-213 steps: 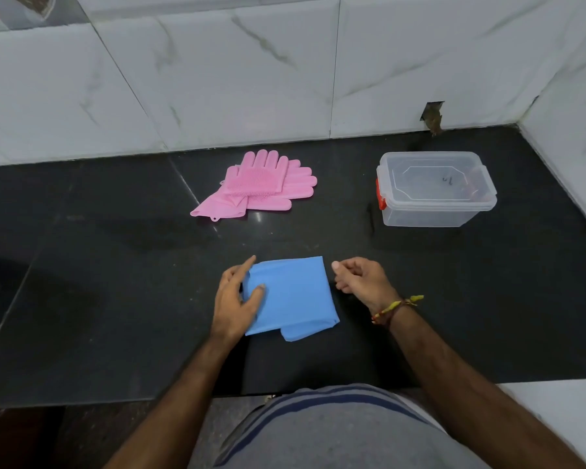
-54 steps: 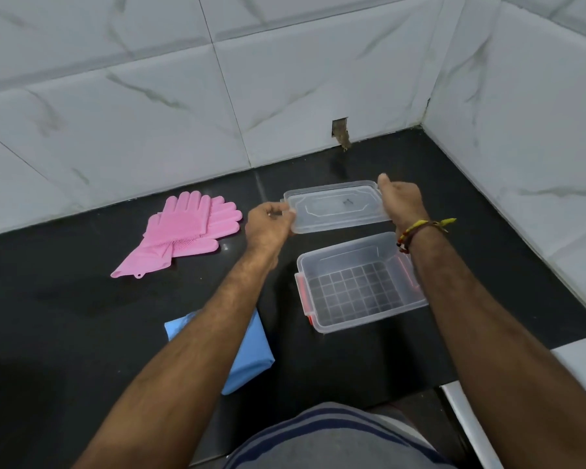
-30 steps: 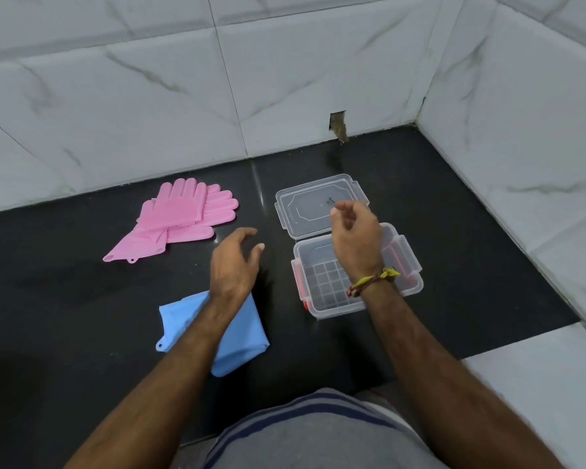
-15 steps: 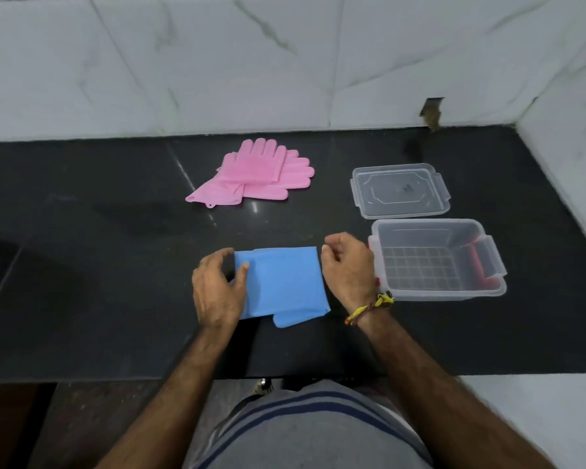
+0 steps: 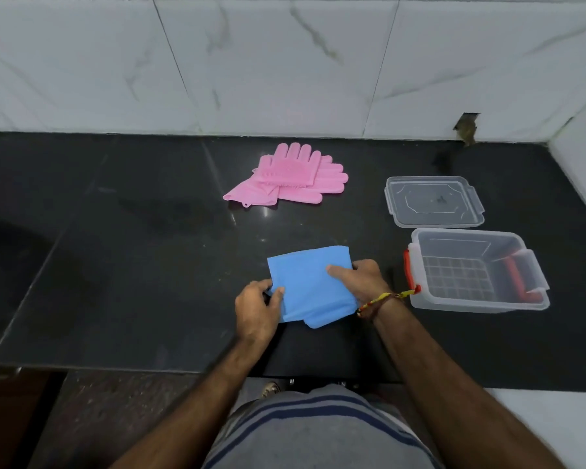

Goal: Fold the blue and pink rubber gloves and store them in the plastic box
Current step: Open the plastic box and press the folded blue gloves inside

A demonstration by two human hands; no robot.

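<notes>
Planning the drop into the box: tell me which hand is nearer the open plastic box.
Right. The right hand grips the blue gloves just beside the plastic box; the left hand grips their far edge.

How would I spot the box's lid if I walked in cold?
Start at the black counter, right end. The lid lies flat between the wall and the open plastic box. It is clear and shallow, without the box's red latches.

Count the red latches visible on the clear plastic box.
2. One red latch is on the left end of the clear plastic box, beside the right hand; the other red latch is at its right end, seen through the wall.
</notes>
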